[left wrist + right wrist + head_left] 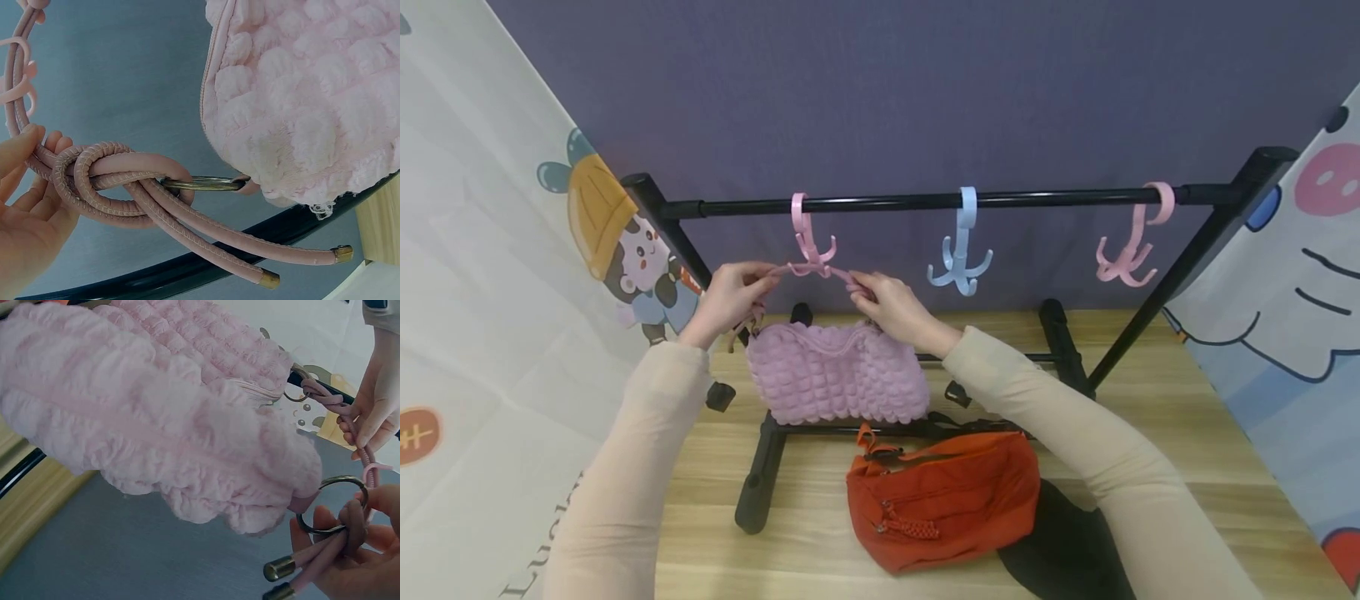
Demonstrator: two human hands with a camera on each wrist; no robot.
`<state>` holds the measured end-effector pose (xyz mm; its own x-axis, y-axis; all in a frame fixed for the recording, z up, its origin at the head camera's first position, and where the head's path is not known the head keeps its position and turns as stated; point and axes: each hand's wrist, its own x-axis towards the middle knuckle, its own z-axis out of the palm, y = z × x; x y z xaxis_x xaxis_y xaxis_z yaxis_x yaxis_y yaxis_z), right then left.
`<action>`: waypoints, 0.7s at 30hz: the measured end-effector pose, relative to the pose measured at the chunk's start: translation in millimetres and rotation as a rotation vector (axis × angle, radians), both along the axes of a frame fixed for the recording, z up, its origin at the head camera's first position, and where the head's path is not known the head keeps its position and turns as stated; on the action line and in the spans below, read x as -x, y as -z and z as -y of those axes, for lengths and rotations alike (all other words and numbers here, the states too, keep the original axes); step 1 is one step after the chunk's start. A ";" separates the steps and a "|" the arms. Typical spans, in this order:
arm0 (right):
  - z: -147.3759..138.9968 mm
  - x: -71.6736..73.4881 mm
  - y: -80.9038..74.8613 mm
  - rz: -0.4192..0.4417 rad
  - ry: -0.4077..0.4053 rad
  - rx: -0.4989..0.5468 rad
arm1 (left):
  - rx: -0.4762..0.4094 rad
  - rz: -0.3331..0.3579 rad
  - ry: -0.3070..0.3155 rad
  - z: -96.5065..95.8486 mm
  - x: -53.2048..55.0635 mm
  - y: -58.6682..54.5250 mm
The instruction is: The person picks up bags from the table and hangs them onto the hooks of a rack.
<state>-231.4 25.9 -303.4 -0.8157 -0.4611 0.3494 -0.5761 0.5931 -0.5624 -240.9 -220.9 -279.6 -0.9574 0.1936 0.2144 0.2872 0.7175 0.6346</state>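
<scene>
A pink puffy handbag (842,375) hangs under a pink multi-prong hook (806,235) on a black rail. Its cord strap runs up across the hook's prongs. My left hand (735,296) pinches the strap to the left of the hook. In the left wrist view, the knotted strap (125,181) passes through a metal ring (209,184) beside my left hand (34,219), its two capped ends hanging loose. On the other side, my right hand (897,310) grips the strap close to its knot. Another metal ring (332,481) shows there in the right wrist view.
A blue hook (961,250) and a second pink hook (1131,242) hang farther right along the black rail (887,202). Below, a red-orange bag (947,508) and a black item (1067,542) lie on the wood-look floor near the rack's feet.
</scene>
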 end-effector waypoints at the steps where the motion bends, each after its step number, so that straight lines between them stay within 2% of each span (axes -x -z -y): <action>1: 0.2 0.2 0.7 0.005 0.000 0.002 | 0.000 -0.008 0.005 0.1 0.1 1.3; 11: 0.7 4.1 8.6 0.045 0.008 0.029 | -0.076 -0.037 0.015 -5.5 -1.2 16.4; 21: 0.7 8.3 13.1 0.036 -0.001 0.072 | -0.142 -0.143 -0.051 -16.6 -4.9 30.1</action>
<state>-239.8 25.2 -316.5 -0.8275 -0.4369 0.3526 -0.5559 0.5494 -0.6238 -236.0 -204.2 -309.6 -0.9230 0.1041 0.3705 0.3475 0.6393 0.6860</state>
